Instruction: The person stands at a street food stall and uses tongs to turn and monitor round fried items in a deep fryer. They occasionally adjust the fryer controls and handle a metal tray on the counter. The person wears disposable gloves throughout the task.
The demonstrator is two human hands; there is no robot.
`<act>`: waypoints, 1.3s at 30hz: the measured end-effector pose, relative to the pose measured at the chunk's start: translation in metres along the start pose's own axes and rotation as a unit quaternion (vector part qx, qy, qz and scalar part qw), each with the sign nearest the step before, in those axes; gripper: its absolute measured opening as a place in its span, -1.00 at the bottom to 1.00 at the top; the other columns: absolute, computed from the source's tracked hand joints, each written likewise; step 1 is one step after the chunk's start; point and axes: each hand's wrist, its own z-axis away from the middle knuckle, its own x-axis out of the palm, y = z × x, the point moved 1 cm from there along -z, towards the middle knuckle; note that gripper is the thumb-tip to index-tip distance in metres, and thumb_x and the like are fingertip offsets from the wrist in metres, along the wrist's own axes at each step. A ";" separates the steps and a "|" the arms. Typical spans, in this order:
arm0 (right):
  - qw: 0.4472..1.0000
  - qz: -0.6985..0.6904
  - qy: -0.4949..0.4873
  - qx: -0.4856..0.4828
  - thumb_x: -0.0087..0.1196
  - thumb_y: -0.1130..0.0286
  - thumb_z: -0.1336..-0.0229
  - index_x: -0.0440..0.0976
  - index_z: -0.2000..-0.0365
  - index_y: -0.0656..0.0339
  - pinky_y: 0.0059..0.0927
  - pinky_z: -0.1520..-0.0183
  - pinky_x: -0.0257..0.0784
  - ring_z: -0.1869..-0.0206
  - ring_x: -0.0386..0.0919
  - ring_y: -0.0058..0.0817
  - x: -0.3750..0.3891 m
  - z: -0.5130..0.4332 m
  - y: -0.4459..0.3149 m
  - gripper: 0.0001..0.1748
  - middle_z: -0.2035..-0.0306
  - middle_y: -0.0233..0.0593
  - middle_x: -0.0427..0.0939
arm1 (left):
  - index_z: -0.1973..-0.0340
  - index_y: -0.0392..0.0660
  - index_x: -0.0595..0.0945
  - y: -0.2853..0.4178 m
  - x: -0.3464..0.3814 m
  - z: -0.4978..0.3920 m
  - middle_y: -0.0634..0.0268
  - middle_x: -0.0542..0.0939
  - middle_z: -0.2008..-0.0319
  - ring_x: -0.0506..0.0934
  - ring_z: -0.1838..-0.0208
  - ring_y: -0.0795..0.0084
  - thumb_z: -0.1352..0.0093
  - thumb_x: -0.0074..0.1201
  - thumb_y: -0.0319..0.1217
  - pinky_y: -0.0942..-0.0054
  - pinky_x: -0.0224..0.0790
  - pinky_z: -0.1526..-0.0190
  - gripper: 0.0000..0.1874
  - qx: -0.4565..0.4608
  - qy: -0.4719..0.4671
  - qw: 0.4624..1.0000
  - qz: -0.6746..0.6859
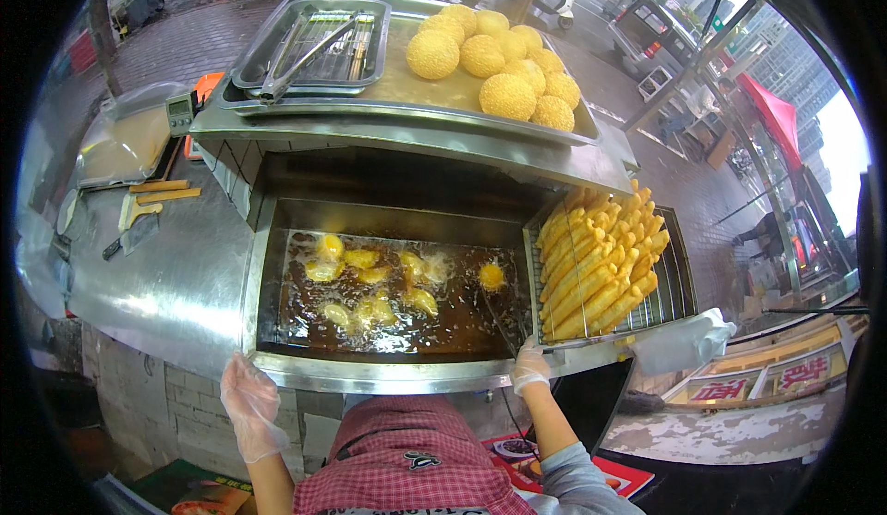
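My left hand (251,404), in a clear plastic glove, is by the front left corner of the deep fryer (388,371). Its fingers point towards the metal rim; I cannot tell whether they touch it. My right hand (531,366), also gloved, is at the front right corner, gripping thin dark sticks (500,322) that slant into the oil. Near their far end floats a round yellow piece (492,277). Several pale yellow crescent-shaped pieces (420,300) bubble in the dark oil, on the left and in the middle. Against the fryer's right side stands a wire rack (651,307) stacked with golden fried dough sticks (596,265).
A raised shelf behind the oil bears a tray (409,103) of sesame balls (506,96) and a smaller tray with metal tongs (305,61). At left, a steel counter (166,286) holds scrapers (135,213), wooden sticks (166,191) and a digital timer (181,113).
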 end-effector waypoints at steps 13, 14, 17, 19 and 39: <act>0.996 0.069 0.055 0.013 0.08 0.46 -0.23 -0.14 -0.47 0.32 -0.25 0.25 0.64 0.22 0.71 -0.20 0.044 -0.056 -0.009 -0.10 -0.14 0.04 0.40 | 0.06 0.00 0.63 -0.004 0.011 -0.001 0.47 0.71 0.38 0.60 0.45 0.61 -0.56 -0.17 -0.24 0.53 0.55 0.41 -0.73 -0.007 0.024 1.000 0.006; 0.995 0.082 0.046 0.013 0.08 0.46 -0.23 -0.15 -0.47 0.32 -0.27 0.26 0.64 0.22 0.71 -0.22 0.044 -0.059 -0.011 -0.09 -0.15 0.04 0.39 | 0.06 -0.01 0.63 -0.004 0.012 -0.001 0.46 0.71 0.38 0.61 0.45 0.61 -0.57 -0.18 -0.25 0.52 0.55 0.40 -0.72 -0.005 0.026 1.000 0.005; 0.995 0.090 0.047 0.009 0.12 0.45 -0.19 -0.18 -0.47 0.33 -0.30 0.27 0.64 0.23 0.72 -0.24 0.042 -0.063 -0.012 -0.03 -0.17 0.08 0.38 | 0.07 -0.04 0.63 -0.004 0.013 0.001 0.44 0.72 0.38 0.63 0.44 0.58 -0.57 -0.21 -0.26 0.52 0.58 0.39 -0.71 0.001 0.029 1.000 0.005; 0.996 0.088 0.021 0.010 0.13 0.45 -0.18 -0.18 -0.47 0.32 -0.29 0.26 0.64 0.22 0.72 -0.21 0.042 -0.064 -0.013 -0.02 -0.16 0.09 0.39 | 0.07 -0.05 0.63 -0.004 0.013 0.001 0.43 0.72 0.38 0.64 0.42 0.57 -0.58 -0.22 -0.26 0.52 0.59 0.38 -0.70 0.003 0.017 1.000 0.016; 0.999 0.017 0.044 0.026 0.22 0.38 -0.11 -0.15 -0.46 0.32 -0.26 0.19 0.65 0.15 0.69 -0.14 0.043 -0.068 -0.024 0.03 -0.09 0.12 0.49 | 0.00 -0.04 0.63 0.001 0.016 -0.009 0.43 0.74 0.34 0.60 0.44 0.57 -0.54 -0.12 -0.26 0.53 0.53 0.41 -0.72 -0.012 -0.012 1.000 0.006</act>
